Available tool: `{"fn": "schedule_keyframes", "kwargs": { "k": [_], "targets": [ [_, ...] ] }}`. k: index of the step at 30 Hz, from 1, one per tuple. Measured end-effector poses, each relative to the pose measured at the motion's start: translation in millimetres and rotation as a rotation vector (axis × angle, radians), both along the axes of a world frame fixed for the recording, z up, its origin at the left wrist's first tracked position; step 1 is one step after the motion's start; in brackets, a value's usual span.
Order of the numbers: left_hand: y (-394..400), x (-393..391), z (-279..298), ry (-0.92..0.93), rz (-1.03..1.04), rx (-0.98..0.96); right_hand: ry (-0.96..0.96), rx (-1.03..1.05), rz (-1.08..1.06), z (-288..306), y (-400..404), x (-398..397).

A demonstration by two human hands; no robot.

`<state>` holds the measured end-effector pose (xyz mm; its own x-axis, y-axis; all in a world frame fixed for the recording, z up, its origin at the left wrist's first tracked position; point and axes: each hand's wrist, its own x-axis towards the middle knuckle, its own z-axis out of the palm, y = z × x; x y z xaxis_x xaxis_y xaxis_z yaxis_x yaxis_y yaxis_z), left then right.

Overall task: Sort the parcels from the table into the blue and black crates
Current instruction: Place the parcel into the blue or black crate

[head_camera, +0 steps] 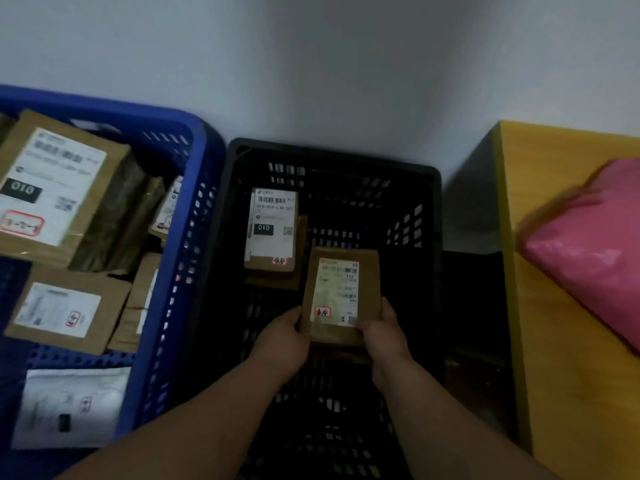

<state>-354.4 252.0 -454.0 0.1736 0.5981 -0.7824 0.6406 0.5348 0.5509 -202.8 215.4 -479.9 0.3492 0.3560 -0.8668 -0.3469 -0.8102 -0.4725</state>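
Observation:
Both my hands hold a small brown cardboard parcel point(341, 289) with a white label, low inside the black crate point(434, 216). My left hand point(284, 336) grips its lower left corner and my right hand point(382, 332) grips its lower right corner. Another labelled brown parcel point(272, 230) lies deeper in the black crate, just to the left. The blue crate point(194, 188) on the left is packed with several brown parcels point(52, 188) and a white mailer point(72, 407). A pink plastic mailer point(588, 244) lies on the yellow table point(561, 358) at the right.
A pale wall point(346, 71) runs behind the crates. The two crates stand side by side and touch. A dark gap of floor point(474, 306) separates the black crate from the table's side.

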Motion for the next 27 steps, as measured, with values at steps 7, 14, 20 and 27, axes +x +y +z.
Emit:
{"fn": "schedule_keyframes", "kwargs": {
  "k": [7, 14, 20, 27],
  "targets": [
    [31, 12, -44, -0.018, 0.089, -0.007, -0.064, -0.031, 0.025, -64, 42, -6],
    [40, 17, -70, -0.066, 0.238, -0.179, -0.058, -0.032, -0.009, -85, 57, -9],
    [54, 25, -67, -0.109, 0.241, -0.113, -0.095, 0.011, 0.02, -87, 70, -4],
    [30, 5, -45, -0.022, 0.124, -0.17, -0.177, -0.043, 0.125, -61, 56, -22]
  ]
}}
